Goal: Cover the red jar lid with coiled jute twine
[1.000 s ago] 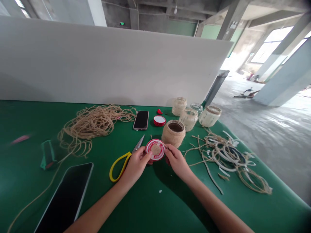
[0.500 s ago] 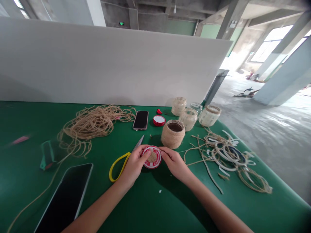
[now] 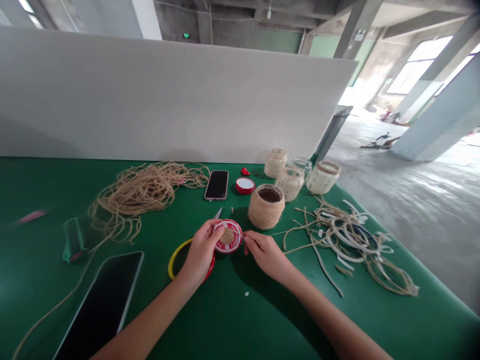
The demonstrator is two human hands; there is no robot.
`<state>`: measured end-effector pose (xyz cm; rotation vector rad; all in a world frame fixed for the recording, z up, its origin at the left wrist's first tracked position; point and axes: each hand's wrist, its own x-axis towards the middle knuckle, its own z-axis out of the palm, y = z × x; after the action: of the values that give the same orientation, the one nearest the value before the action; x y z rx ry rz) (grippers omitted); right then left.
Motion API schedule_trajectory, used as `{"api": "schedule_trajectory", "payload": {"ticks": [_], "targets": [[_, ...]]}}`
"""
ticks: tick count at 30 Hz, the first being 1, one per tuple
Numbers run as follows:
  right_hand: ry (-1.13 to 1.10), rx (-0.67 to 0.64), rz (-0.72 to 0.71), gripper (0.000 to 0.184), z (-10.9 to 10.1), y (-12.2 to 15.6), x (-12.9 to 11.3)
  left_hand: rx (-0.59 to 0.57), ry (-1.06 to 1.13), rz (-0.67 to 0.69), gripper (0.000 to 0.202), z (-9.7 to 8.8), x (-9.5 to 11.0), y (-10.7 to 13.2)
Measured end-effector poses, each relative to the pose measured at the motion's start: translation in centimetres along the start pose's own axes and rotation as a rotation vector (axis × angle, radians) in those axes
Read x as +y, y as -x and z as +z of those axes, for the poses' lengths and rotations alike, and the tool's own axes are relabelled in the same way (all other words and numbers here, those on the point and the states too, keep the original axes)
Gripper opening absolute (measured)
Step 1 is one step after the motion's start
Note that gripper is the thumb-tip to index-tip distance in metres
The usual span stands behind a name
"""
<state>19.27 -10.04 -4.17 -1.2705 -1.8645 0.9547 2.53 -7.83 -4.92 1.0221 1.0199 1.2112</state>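
Observation:
My left hand is closed on a round red-and-white lid, thumb on its face. At the lid's centre is a small disc of coiled tan twine. My right hand is just right of the lid, finger and thumb pinched on a thin strand of twine that crosses the lid's face. Partly hidden under my left hand lie scissors with yellow and red handles. A twine-wrapped jar stands upright just beyond my right hand.
Several jars stand at the back right. Nearer are tangled cords. A big twine heap lies left of a phone and another red lid. A dark tablet-like slab lies front left. A white panel rises behind.
The lid has moved slightly left with my left hand, away from my right hand's fingertips. A strand now shows between them, and the scissors' red handle has come into sight.

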Motion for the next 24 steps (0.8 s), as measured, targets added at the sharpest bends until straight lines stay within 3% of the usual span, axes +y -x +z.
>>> {"api": "schedule_trajectory", "payload": {"ticks": [9, 14, 18, 24], "targets": [[-0.213, 0.014, 0.077, 0.023, 0.8, 0.1, -0.1, -0.015, -0.155, 0.091, 0.023, 0.2, -0.1, 0.5], [-0.322, 0.153, 0.025, 0.020, 0.2, -0.2, -0.3, -0.050, -0.236, 0.127, 0.030, 0.7, 0.4, 1.2], [-0.266, 0.231, -0.027, 0.024, -0.1, -0.4, 0.0, -0.150, -0.236, 0.054, 0.036, 1.0, 0.4, 1.4], [-0.160, 0.145, -0.061, 0.027, 0.0, -0.2, -0.2, -0.112, -0.226, 0.039, 0.023, 0.5, 0.1, 0.6]]}}
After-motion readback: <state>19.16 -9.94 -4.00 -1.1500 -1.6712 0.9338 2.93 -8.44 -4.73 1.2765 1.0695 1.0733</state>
